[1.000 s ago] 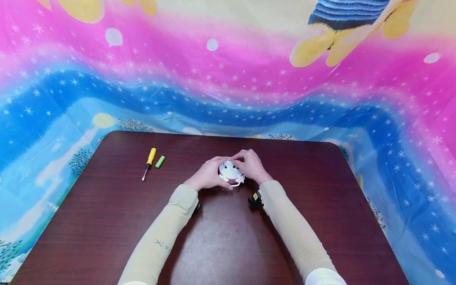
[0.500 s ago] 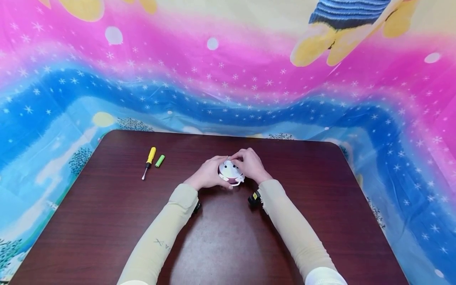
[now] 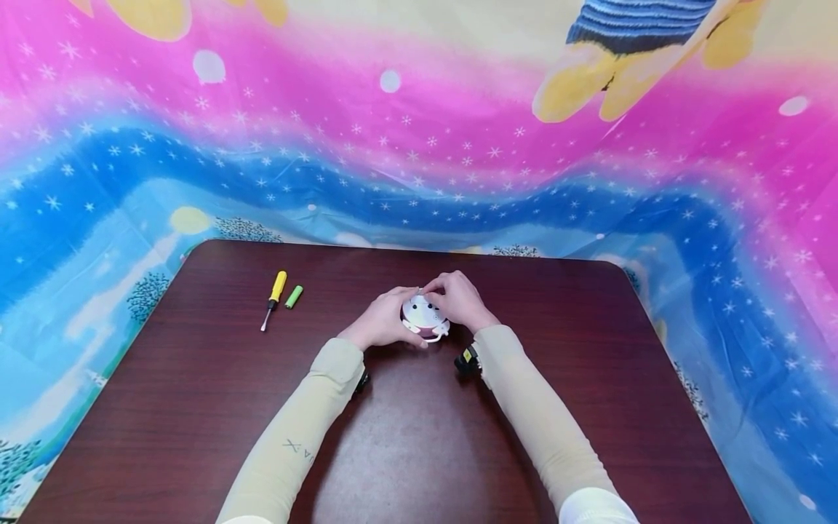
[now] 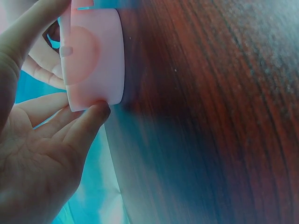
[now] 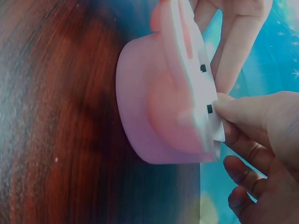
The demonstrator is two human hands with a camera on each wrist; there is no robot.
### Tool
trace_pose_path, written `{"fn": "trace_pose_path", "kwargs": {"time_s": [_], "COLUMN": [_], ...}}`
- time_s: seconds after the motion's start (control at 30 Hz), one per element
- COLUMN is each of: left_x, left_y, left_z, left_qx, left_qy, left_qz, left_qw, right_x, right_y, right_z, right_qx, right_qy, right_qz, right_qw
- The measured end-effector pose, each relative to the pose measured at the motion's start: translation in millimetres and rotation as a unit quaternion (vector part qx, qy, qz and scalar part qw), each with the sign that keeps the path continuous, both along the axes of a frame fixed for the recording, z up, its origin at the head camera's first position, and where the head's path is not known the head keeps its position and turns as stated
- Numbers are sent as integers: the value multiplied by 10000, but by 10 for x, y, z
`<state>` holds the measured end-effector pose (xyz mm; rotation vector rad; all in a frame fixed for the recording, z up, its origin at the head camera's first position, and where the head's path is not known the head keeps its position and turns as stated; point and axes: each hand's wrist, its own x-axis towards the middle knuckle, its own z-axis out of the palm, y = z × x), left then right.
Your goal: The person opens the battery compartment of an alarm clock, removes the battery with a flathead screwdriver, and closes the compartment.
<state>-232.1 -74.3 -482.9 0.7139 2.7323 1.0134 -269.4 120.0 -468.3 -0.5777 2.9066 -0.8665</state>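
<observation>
A round, thick pink case [image 5: 135,93] with a white face stands on the table, face upward. Small dark square marks show on that face in the right wrist view. My left hand [image 3: 382,320] holds the case round its left side, thumb at the near edge and fingers toward the far one. In the left wrist view a fingertip presses the pink side wall [image 4: 110,56] low down. My right hand [image 3: 460,302] is at the far right of the face. Its thumb and forefinger pinch a white edge piece [image 5: 218,135], while the other fingers curl loosely.
Left of the hands lie a yellow-handled screwdriver [image 3: 276,291] and a green battery-like cylinder [image 3: 294,297], side by side. The dark brown wooden table [image 3: 196,407] has rounded far corners. A colourful printed cloth [image 3: 419,145] hangs behind it.
My right hand and wrist have shifted very slightly away from me and to the left, still at the same edge. The left hand, case, screwdriver and green cylinder stay put.
</observation>
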Motion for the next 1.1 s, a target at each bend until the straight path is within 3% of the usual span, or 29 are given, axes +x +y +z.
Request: {"fn": "trace_pose_path", "kwargs": {"time_s": [0.3,0.9,1.1], "left_x": [6,1,-3], "left_y": [1,-4,-3], "left_z": [-8,14,10], "left_qx": [-2,72,74], "left_qy": [-23,-9,26], "left_qz": [7,11,-15], "left_qw": [10000,10000,10000], "right_x": [7,-22,-27], "right_y": [10,-9,-15], "right_z": [-11,50,53], "right_qx": [-62,-53,16], "right_qy": [133,-196,-123], "right_qz": [153,108,119], "right_qw": [9998,9997,9999]}}
